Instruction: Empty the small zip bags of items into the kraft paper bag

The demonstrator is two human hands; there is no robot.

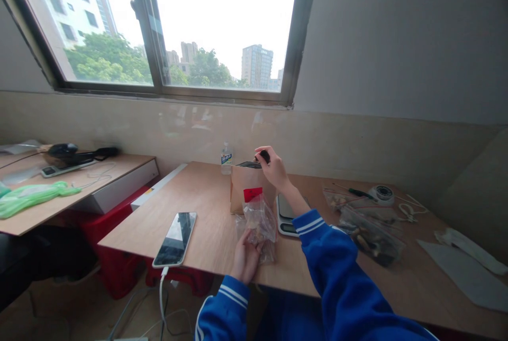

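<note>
My left hand [246, 256] is closed around the lower part of a clear plastic bag [262, 219] with a red top label. Small tan bits show inside the bag, too blurred to name. Directly behind it stands a brown paper bag [240, 187], upright, with dark contents at its mouth. Over that mouth, my right hand [273, 166] pinches a small dark round object [263, 157] whose kind I cannot make out. Below my right wrist lies a digital kitchen scale [288, 217], partly covered by my forearm.
A phone [175, 239] with a white cable lies left near the table edge. A clear bottle [226, 158] stands behind. To the right are zip bags of brown pieces [371, 238], a white round device [383, 194] and a grey sheet [464, 272]. Another table [99, 180] stands left.
</note>
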